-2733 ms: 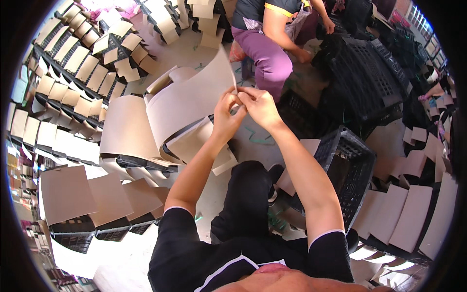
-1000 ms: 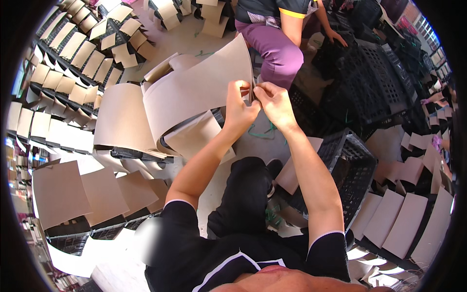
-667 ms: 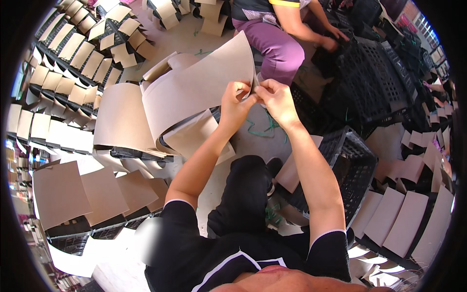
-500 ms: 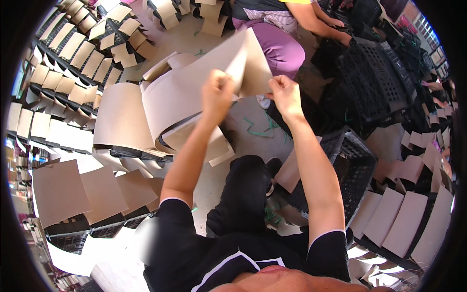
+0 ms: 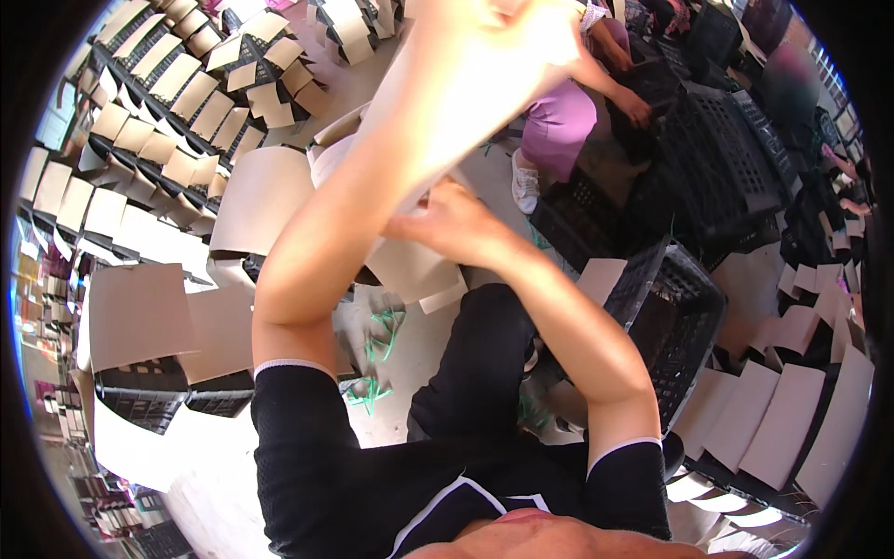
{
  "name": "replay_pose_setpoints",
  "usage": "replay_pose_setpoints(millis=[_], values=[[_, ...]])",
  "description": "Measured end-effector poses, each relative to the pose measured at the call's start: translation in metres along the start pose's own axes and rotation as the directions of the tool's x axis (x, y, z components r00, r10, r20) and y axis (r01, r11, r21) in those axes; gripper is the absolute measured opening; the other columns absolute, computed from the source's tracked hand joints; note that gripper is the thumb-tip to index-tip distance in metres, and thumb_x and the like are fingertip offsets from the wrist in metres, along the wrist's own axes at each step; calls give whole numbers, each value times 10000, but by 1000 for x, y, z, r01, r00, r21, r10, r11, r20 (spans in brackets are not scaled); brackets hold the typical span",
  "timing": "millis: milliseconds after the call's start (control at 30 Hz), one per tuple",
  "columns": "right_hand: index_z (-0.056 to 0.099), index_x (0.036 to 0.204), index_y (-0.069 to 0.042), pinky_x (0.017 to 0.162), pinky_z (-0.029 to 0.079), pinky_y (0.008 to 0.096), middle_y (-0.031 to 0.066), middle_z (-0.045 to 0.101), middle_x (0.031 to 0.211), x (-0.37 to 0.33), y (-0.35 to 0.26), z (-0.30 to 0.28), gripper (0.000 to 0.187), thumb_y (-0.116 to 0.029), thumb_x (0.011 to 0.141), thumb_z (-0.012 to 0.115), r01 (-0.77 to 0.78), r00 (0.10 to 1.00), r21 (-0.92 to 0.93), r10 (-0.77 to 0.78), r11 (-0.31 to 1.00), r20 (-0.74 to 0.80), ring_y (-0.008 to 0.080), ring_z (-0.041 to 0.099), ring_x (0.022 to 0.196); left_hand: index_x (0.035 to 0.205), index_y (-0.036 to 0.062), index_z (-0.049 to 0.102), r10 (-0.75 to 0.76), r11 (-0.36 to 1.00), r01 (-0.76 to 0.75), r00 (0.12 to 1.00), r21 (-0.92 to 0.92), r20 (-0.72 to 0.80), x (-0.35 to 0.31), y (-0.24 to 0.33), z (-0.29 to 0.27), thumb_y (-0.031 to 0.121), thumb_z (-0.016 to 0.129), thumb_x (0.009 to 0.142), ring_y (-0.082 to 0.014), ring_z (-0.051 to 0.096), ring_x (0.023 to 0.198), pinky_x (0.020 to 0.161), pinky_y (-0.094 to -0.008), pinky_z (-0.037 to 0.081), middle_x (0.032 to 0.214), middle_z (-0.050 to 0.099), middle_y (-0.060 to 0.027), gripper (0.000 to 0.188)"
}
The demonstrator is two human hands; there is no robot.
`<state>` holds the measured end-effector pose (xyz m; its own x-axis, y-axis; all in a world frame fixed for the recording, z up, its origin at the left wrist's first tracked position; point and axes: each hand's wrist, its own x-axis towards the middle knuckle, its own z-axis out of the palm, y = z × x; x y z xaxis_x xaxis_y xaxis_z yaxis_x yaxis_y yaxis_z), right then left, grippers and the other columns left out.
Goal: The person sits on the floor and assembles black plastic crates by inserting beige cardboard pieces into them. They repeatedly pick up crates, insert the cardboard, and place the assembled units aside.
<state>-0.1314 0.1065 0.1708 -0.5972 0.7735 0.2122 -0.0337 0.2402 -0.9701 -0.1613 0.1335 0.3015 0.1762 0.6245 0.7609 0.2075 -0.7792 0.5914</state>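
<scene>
My left hand (image 5: 526, 42) is raised high in front of me, washed out by light and smeared by motion, so its fingers cannot be read. Behind that forearm stands a pale cardboard sheet (image 5: 384, 93), mostly hidden. Lower down, my right hand (image 5: 452, 224) reaches across to the left, its fingers curled at the lower edge of the sheet, partly covered by the left forearm. Below its wrist hang more cardboard flaps (image 5: 414, 270). A large curved cardboard sheet (image 5: 265, 200) lies over a dark crate to the left.
A black plastic crate (image 5: 670, 317) stands to my right. Several cardboard-covered crates line both sides, including a near-left crate (image 5: 140, 391). Green strapping scraps (image 5: 382, 331) litter the floor. Ahead, a person in purple trousers (image 5: 559, 126) reaches toward stacked black crates (image 5: 722, 149).
My left hand has risen up and to the right, nearer the camera. My right hand has dropped down and to the left, off the sheet's upper right corner. The view has shifted slightly.
</scene>
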Motion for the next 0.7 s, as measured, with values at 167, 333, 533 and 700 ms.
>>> replay_pose_setpoints(millis=[167,333,533,700], values=[[582,1081,32,881,438,351,144,619,1056,-34,-5,-5,288,-131,843,588,309,873,-135,-337,941,-351,242,579,977,1014,11,492,140,988,-142,989,54,44,-15,77,15,66,592,851,-168,574,834,690,-339,465,897,597,-86,198],[595,1050,-1,843,483,314,93,631,1015,-125,-81,-115,231,-83,834,600,245,802,254,-48,936,-596,192,605,916,1176,22,485,-73,968,8,966,252,249,-22,23,-54,137,603,853,-217,571,984,813,-346,439,1077,574,-132,362],[561,1075,-8,800,521,321,124,610,1022,-233,-62,-218,258,-193,899,528,455,565,461,152,762,-811,204,596,952,1209,-13,522,-512,736,673,477,78,715,-132,-31,-15,253,637,852,-144,544,1005,861,-294,441,1144,581,-70,459],[482,1183,48,782,521,325,193,559,1118,-307,-11,-215,352,-200,936,439,451,415,530,357,718,-837,239,591,967,1072,-17,607,-363,127,943,333,-307,870,-179,1,20,295,622,850,-119,584,775,715,-249,465,929,641,-55,383]])
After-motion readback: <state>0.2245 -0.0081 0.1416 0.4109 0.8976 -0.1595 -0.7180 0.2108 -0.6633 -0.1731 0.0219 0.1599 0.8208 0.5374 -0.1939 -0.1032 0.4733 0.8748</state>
